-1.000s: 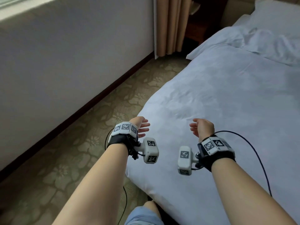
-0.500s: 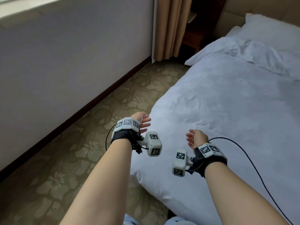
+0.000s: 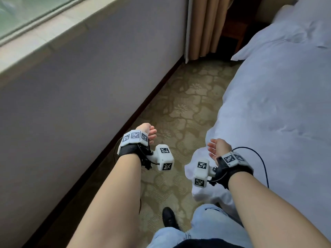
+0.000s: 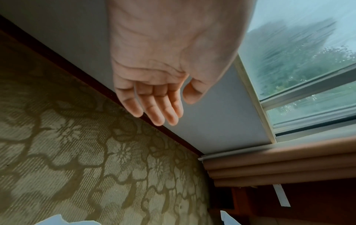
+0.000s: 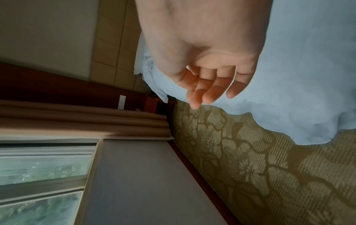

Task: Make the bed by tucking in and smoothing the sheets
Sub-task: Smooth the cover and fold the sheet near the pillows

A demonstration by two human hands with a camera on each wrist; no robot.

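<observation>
Beside the bed's near corner: both hands free, sheet untouched.

Lower centre of the head view: left hand (image 3: 149, 132) hangs over the carpet (image 3: 188, 104), fingers relaxed and apart, holding nothing; the left wrist view confirms an empty palm. Right hand (image 3: 217, 147) hovers just beside the white sheet (image 3: 277, 113), fingers loosely bent, nothing gripped. Sheet fills the right of the frame, lightly wrinkled; its corner droops at lower centre, untucked. Judgement: step in hand is reaching for that corner. To do it well, take the hanging edge with both hands, pull taut toward the foot, fold under the mattress, then sweep wrinkles outward with flat palms. No readable writing; only square coded markers on the wrist bands (image 3: 135, 136).
</observation>
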